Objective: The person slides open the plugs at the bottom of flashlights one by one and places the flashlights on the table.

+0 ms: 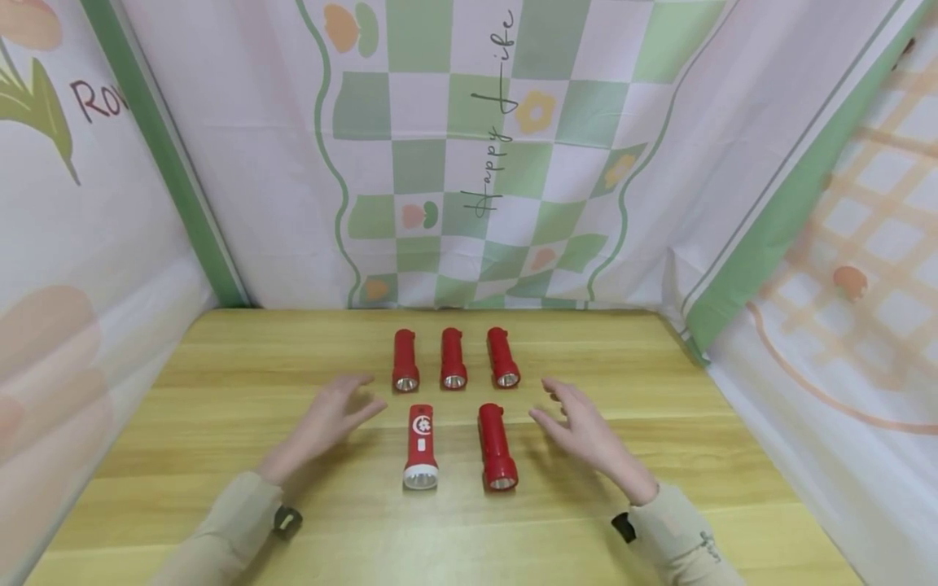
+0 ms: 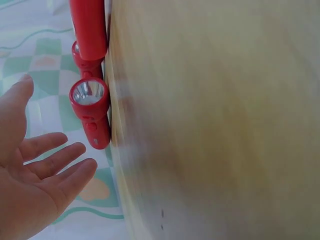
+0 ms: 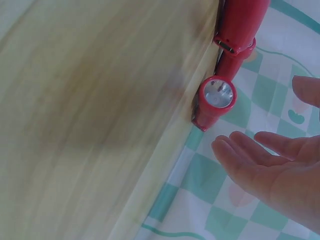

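Three red flashlights lie in a back row on the table: a left one (image 1: 405, 358), a middle one (image 1: 453, 358) and a right one (image 1: 502, 356). Nearer the front lie a red flashlight with a white rim and flower print (image 1: 421, 448) and a plain red flashlight (image 1: 497, 448). All their lenses face the front edge. My left hand (image 1: 333, 417) is held left of the flashlights, fingers relaxed and apart from them. To the right of them my right hand (image 1: 582, 427) hovers, its fingers also loosely spread. Neither hand holds anything in the wrist views.
The wooden table (image 1: 352, 529) ends at the back against a checkered curtain (image 1: 476, 163). Printed cloth walls stand at the left (image 1: 88, 244) and the right (image 1: 843, 285). Each wrist carries a dark band below the sleeve.
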Tool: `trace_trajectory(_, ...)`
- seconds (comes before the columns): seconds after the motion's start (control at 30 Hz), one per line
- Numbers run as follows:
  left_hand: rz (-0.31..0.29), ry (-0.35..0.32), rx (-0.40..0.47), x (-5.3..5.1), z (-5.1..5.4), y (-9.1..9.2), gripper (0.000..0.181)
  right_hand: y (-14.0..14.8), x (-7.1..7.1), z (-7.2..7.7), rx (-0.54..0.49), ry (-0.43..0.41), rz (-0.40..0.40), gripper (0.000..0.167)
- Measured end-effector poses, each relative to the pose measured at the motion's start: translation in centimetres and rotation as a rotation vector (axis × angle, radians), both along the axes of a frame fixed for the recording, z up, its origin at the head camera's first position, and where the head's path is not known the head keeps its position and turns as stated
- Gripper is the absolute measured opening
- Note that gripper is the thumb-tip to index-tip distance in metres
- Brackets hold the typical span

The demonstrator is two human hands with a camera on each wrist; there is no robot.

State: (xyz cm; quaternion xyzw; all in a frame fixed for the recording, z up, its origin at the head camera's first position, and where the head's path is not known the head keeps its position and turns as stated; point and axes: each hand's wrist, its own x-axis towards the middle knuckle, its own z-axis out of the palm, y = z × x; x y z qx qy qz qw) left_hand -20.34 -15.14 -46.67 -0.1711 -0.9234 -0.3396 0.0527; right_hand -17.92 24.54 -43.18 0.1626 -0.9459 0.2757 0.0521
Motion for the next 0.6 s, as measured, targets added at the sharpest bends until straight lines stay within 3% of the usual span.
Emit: trace_trajectory(0.6, -0.063, -0.015, 0.011, 0.6, 0.1, 1.4, 0.064, -1.8, 0.1, 0.7, -0.024, 0.012, 0.089, 0.062)
